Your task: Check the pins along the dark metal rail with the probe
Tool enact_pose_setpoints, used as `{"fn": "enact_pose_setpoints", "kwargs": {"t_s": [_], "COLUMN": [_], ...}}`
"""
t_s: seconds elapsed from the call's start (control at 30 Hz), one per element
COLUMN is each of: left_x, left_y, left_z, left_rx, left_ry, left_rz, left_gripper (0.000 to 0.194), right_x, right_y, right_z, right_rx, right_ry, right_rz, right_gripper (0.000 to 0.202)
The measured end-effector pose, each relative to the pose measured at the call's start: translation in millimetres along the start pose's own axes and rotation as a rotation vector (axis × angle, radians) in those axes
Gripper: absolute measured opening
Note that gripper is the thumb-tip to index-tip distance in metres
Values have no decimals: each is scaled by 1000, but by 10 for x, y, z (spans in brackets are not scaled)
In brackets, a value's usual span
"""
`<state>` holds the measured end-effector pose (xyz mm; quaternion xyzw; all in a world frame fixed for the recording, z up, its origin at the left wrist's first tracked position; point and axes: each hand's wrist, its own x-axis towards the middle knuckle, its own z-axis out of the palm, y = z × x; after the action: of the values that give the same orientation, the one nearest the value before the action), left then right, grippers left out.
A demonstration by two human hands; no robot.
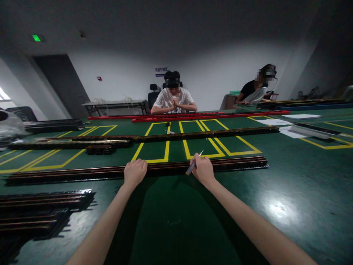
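A long bundle of dark strips with copper-coloured lines lies across the green table in front of me. My left hand is closed around the bundle near its middle. My right hand is closed on a screwdriver with a pale, see-through handle; its thin metal tip points up and to the right. That hand rests at the near edge of the same bundle, to the right of my left hand.
More dark strips lie stacked at the near left. Beyond the bundle are another long strip, red rails and papers. A seated person faces the table; another person leans at the far right.
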<state>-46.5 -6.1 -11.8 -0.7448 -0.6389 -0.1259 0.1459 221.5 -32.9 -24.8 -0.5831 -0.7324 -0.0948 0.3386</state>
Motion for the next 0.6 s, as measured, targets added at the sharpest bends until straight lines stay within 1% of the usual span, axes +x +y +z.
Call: {"fn": "enact_pose_setpoints", "kwargs": {"t_s": [0.13,0.33,0.5,0.6], "left_x": [10,21,27,25], "left_y": [281,670,1052,1264], "left_z": [-6,-14,-12,-15], "left_rx": [-52,-147,-159,-165], "left_ry": [47,52,103,125], "left_rz": [4,22,45,26], "left_gripper": [48,49,48,48], "right_x": [1,-7,-9,-13], "right_y": [-8,-14,-40,-50], "right_z": [-3,6,-13,-22], "right_rx": [-12,-35,-7,-8], "right_ry": [-14,-10,-46,-48], "right_rz": [22,-4,9,9], "right_gripper": [11,11,15,16]}}
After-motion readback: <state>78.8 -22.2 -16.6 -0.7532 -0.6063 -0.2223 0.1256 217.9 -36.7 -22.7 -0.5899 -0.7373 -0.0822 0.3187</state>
